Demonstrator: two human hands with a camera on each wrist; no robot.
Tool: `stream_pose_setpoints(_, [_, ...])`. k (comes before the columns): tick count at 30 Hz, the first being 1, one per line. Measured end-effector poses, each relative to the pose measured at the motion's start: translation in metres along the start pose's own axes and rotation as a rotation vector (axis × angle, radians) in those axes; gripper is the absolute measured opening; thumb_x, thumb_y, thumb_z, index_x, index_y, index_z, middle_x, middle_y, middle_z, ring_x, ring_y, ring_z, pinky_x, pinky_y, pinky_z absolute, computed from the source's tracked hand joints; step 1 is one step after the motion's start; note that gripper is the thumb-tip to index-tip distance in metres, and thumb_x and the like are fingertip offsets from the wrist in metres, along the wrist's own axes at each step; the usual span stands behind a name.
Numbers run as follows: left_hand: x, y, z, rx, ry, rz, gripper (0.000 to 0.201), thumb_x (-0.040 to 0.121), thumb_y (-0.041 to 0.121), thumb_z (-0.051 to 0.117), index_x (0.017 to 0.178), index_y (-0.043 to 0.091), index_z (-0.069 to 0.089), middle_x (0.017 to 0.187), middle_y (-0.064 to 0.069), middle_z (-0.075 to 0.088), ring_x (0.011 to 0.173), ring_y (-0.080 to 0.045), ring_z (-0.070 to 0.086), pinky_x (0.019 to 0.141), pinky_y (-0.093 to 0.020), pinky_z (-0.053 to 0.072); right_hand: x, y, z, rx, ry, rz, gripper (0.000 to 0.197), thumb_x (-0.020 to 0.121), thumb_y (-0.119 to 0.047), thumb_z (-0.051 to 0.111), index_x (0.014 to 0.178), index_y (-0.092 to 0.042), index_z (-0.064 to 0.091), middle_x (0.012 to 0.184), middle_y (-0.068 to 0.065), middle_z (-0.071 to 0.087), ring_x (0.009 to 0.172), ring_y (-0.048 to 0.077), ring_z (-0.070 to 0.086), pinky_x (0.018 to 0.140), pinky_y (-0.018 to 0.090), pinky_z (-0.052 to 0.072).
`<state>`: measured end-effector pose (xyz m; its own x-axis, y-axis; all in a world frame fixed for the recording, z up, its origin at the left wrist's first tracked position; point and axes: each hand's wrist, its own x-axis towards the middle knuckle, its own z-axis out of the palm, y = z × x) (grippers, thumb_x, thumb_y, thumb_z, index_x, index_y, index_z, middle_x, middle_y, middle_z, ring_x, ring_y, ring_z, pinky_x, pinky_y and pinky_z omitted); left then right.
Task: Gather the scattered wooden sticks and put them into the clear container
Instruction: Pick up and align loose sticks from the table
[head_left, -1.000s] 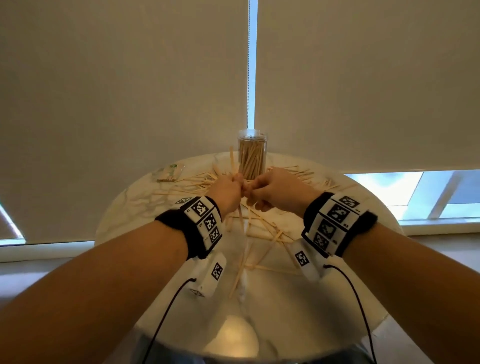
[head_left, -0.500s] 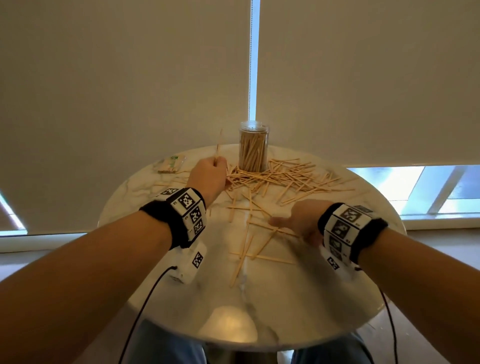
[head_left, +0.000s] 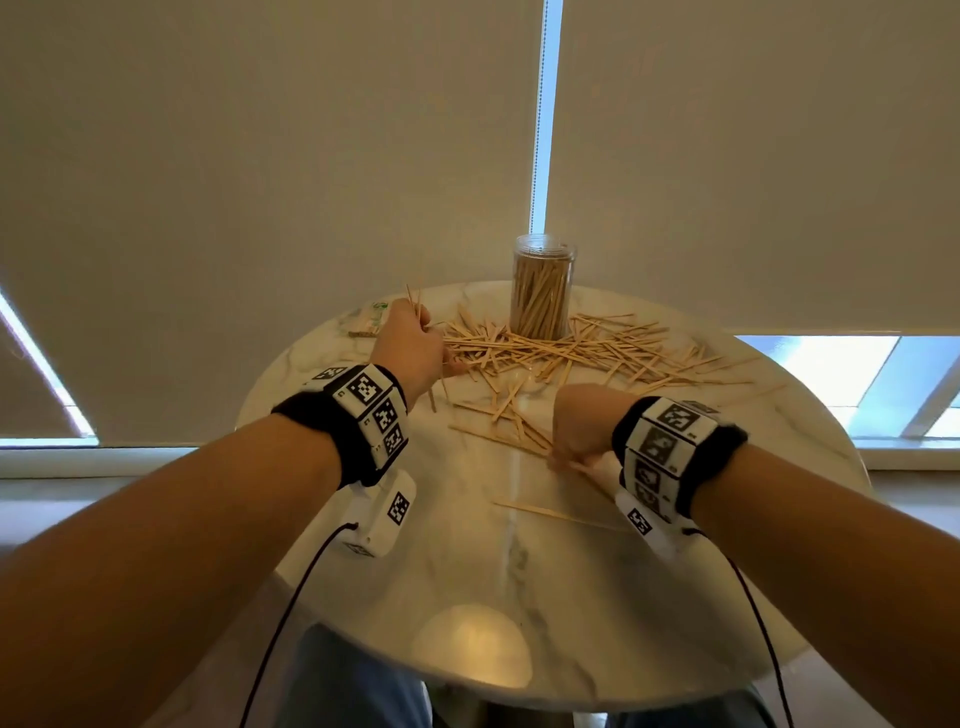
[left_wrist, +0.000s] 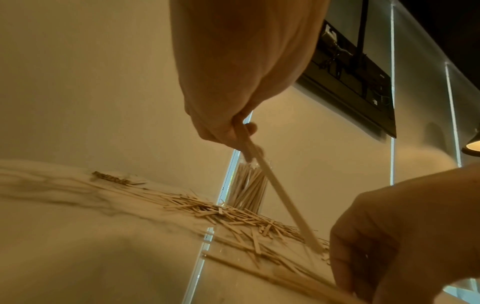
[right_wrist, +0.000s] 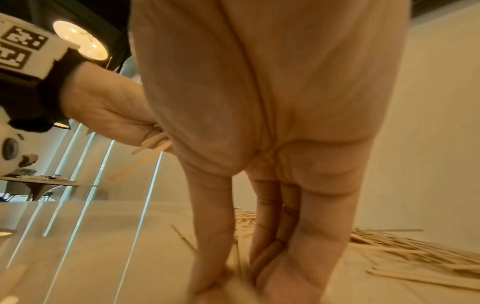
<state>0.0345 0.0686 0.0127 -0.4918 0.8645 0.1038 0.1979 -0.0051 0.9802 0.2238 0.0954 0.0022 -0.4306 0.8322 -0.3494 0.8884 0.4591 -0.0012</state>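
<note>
A clear container (head_left: 543, 286), packed with upright wooden sticks, stands at the far side of the round marble table (head_left: 467, 571). A loose pile of sticks (head_left: 582, 345) lies around its foot. My left hand (head_left: 415, 338) is left of the pile and grips a few held sticks (left_wrist: 275, 189), which slant down to the table. My right hand (head_left: 566, 457) is nearer, right of centre. Its thumb and fingers (right_wrist: 285, 246) point down and pinch sticks lying on the tabletop. The container (left_wrist: 246, 189) shows behind the left hand's sticks.
A small packet (head_left: 370, 319) lies at the table's far left. One lone stick (head_left: 550, 514) lies near the middle, in front of my right wrist. Closed blinds hang right behind the table. The near half of the tabletop (head_left: 467, 649) is bare marble.
Both hands were together in front of the container. The left hand has moved left with its sticks. The right hand has pulled back and come down on sticks on the table.
</note>
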Motion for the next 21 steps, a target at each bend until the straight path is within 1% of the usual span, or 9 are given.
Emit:
stream_pose_setpoints(2, [0.0,-0.001,0.001,0.03,0.028,0.008,0.007,0.101,0.01,0.044,0.107,0.013,0.047,0.097,-0.012,0.055,0.063,-0.021,0.058,0.074,-0.04,0.058,0.002,0.006,0.0,0.014,0.005,0.007,0.033,0.085,-0.037,0.077,0.077,-0.006,0.067,0.071,0.004,0.061,0.063,0.018,0.055,0.055,0.024,0.043])
stream_pose_setpoints(4, [0.004,-0.005,0.005,0.091,0.045,0.01,0.017,0.101,0.02,0.044,0.101,0.013,0.059,0.098,-0.021,0.064,0.077,-0.037,0.062,0.077,-0.043,0.055,0.002,0.008,-0.002,0.047,0.006,0.019,0.028,0.084,-0.032,0.078,0.088,-0.005,0.068,0.076,0.005,0.061,0.073,0.022,0.058,0.059,0.026,0.046])
stream_pose_setpoints(5, [0.005,-0.008,0.007,0.106,0.045,0.005,0.024,0.101,0.022,0.042,0.093,0.013,0.063,0.089,-0.019,0.066,0.076,-0.038,0.06,0.075,-0.042,0.053,0.001,0.008,-0.002,0.05,0.009,0.019,0.027,0.085,-0.03,0.077,0.092,-0.004,0.07,0.077,0.006,0.061,0.076,0.023,0.057,0.057,0.025,0.045])
stream_pose_setpoints(7, [0.003,-0.008,0.012,0.084,0.024,-0.018,0.034,0.104,0.023,0.038,0.08,0.014,0.061,0.067,-0.008,0.054,0.059,-0.027,0.049,0.062,-0.033,0.044,0.001,0.008,-0.001,0.021,0.027,0.011,0.028,0.088,-0.027,0.072,0.097,-0.001,0.072,0.075,0.006,0.059,0.076,0.023,0.055,0.052,0.025,0.042])
stream_pose_setpoints(11, [-0.004,-0.006,0.021,0.038,-0.025,-0.079,0.041,0.106,0.037,0.032,0.079,0.014,0.053,0.06,-0.002,0.045,0.045,-0.015,0.036,0.043,-0.022,0.03,-0.001,0.012,0.004,-0.061,0.094,0.035,0.026,0.095,-0.023,0.063,0.106,-0.001,0.068,0.085,0.006,0.058,0.081,0.023,0.054,0.069,0.029,0.044])
stream_pose_setpoints(15, [-0.006,-0.006,0.026,0.036,-0.061,-0.152,0.057,0.101,0.055,0.033,0.094,0.004,0.057,0.065,-0.016,0.05,0.052,-0.028,0.053,0.049,-0.027,0.051,-0.001,0.027,0.002,0.013,0.124,0.083,0.027,0.093,-0.023,0.064,0.072,-0.006,0.057,0.073,0.004,0.055,0.066,0.02,0.05,0.061,0.028,0.041])
stream_pose_setpoints(17, [-0.008,-0.006,0.032,-0.036,-0.104,-0.203,0.05,0.103,0.051,0.031,0.093,0.006,0.051,0.057,-0.006,0.042,0.039,-0.018,0.041,0.039,-0.021,0.037,-0.002,0.036,-0.004,0.118,0.132,0.108,0.023,0.09,-0.022,0.066,0.076,-0.004,0.065,0.074,0.007,0.062,0.067,0.021,0.056,0.057,0.027,0.046])
stream_pose_setpoints(18, [-0.009,-0.006,0.035,-0.078,-0.127,-0.219,0.045,0.105,0.045,0.031,0.089,0.008,0.049,0.057,-0.002,0.04,0.035,-0.012,0.036,0.037,-0.019,0.03,-0.002,0.04,-0.007,0.191,0.143,0.112,0.021,0.088,-0.022,0.068,0.084,-0.002,0.071,0.079,0.008,0.069,0.073,0.024,0.064,0.063,0.029,0.054])
stream_pose_setpoints(21, [-0.016,0.001,0.047,-0.149,-0.141,-0.247,0.04,0.109,0.03,0.03,0.077,0.011,0.045,0.065,-0.005,0.049,0.042,-0.01,0.044,0.034,-0.018,0.034,-0.003,0.049,-0.017,0.509,0.185,0.1,0.015,0.087,-0.019,0.073,0.092,-0.005,0.077,0.085,0.008,0.077,0.082,0.023,0.075,0.082,0.039,0.062])
